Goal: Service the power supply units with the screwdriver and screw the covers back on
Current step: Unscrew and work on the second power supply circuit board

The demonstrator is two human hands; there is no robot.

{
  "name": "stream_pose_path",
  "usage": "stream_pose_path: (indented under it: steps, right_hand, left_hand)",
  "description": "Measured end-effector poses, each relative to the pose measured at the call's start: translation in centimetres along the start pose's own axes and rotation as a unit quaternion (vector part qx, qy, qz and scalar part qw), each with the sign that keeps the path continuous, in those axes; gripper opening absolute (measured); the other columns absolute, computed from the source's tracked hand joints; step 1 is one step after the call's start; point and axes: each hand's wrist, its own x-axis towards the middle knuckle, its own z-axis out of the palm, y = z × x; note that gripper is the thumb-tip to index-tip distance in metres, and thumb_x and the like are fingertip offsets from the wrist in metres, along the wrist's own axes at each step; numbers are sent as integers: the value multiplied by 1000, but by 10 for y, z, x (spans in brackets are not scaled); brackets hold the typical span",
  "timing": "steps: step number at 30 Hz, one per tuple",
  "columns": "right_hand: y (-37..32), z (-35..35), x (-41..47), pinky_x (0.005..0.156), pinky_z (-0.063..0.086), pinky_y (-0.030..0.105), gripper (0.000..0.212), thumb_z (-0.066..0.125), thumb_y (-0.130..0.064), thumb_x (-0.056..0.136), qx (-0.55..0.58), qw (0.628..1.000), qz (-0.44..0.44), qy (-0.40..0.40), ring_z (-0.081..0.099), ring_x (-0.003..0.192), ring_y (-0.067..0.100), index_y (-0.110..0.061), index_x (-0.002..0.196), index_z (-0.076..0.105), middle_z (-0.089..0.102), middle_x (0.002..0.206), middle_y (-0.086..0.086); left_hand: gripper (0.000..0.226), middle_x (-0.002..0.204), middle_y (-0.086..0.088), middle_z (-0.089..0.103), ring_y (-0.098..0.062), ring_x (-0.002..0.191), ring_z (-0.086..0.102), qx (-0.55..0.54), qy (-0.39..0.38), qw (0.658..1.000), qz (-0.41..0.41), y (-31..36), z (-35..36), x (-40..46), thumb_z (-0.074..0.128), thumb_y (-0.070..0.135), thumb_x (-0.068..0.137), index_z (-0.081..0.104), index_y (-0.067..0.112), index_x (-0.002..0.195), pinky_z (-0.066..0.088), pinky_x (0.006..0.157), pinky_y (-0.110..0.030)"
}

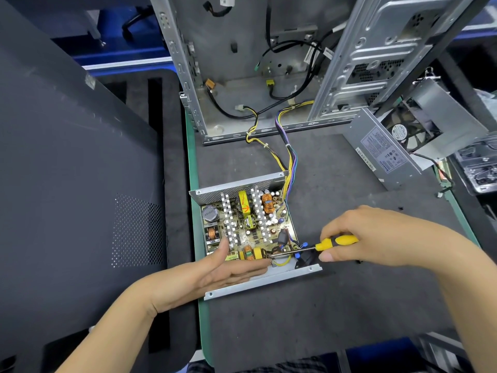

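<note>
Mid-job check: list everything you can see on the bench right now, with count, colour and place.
open PSU: 1, silver case with exposed board, mat centre
screwdriver: 1, yellow and black handle, tip inside the open PSU's near right corner
cables: 1 bundle, yellow, black, purple, from the open PSU to the chassis
chassis: 1, bare silver, behind the open PSU
cover: 1, grey with label and fan, right of the chassis
panel: 1, dark grey, perforated, at left
mat: 1, dark grey with green edge, under everything
left hand: fingers straight, resting on the open PSU's near edge
right hand: grips the screwdriver
</note>
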Motion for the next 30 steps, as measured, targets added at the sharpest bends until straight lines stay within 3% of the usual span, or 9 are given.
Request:
stream_pose_path:
  steps: [3, 5, 13, 17, 20, 22, 24, 27, 30]
  right_hand:
    - [-1, 0, 0, 63, 41, 25, 23, 54, -63, 83, 8, 1000, -6, 8, 50, 74, 6, -42, 74, 54, 51, 62, -18]
    - [-1, 2, 0, 67, 44, 26, 24, 53, -63, 84, 7, 1000, -3, 13, 48, 78, 5, -40, 77, 55, 52, 64, -14]
    - [1, 6, -4, 67, 44, 29, 20, 54, -64, 83, 29, 1000, 0, 12, 48, 71, 5, -45, 75, 54, 49, 64, -28]
    - [4, 9, -7, 57, 33, 23, 27, 54, -63, 83, 57, 998, -17, 29, 42, 62, -2, -36, 80, 56, 48, 61, -15]
    - [5, 6, -14, 53, 28, 19, 31, 55, -61, 82, 137, 988, -67, 32, 34, 55, 7, -31, 84, 61, 42, 61, -3]
    - [5, 2, -20, 53, 29, 18, 31, 55, -61, 81, 179, 979, -94, 32, 34, 57, 5, -33, 89, 64, 47, 66, 1]
    - [4, -2, -23, 53, 31, 16, 31, 57, -60, 80, 208, 972, -107, 25, 37, 57, 4, -33, 92, 65, 52, 69, 3]
    - [2, -5, -24, 56, 35, 18, 28, 58, -59, 80, 228, 967, -111, 19, 45, 60, 14, -34, 92, 66, 55, 71, 4]
    - [1, -7, -24, 56, 39, 18, 25, 58, -58, 79, 233, 966, -110, 24, 50, 62, 14, -37, 89, 66, 57, 71, 4]
  left_hand:
    - [98, 152, 4, 45, -17, 144, 34, -12, 21, 1000, 1, 0, 2, 0, 41, 95, 67, 54, 32, 140, 18, 123, -45]
    - [94, 151, 3, 46, -17, 144, 36, -42, 15, 999, 4, 4, 4, -1, 42, 93, 70, 55, 31, 139, 18, 122, -45]
    - [71, 151, -2, 46, -18, 142, 39, -107, 16, 994, 33, 7, 8, -1, 25, 66, 97, 51, 18, 143, 21, 122, -43]
    - [64, 147, -9, 50, -20, 138, 45, -106, -7, 993, 50, 17, 12, -4, 22, 49, 103, 49, 6, 142, 31, 118, -33]
    - [44, 125, -8, 68, -21, 120, 63, -15, 48, 995, 87, 35, 13, -12, 39, 34, 103, 62, 4, 126, 44, 104, -24]
    - [30, 102, -8, 76, -20, 96, 72, 59, 118, 984, 121, 47, 17, -14, 59, 26, 92, 68, 5, 111, 53, 89, -23]
    - [31, 89, -6, 76, -17, 79, 72, 100, 164, 972, 135, 53, 25, -11, 73, 27, 78, 69, 10, 103, 55, 80, -26]
    - [41, 84, -5, 75, -16, 68, 69, 52, 197, 969, 142, 57, 38, -2, 81, 23, 64, 69, 11, 101, 53, 70, -21]
    - [33, 73, -6, 74, -19, 61, 70, 9, 232, 958, 171, 57, 43, 4, 80, 18, 65, 68, 2, 91, 51, 64, -17]
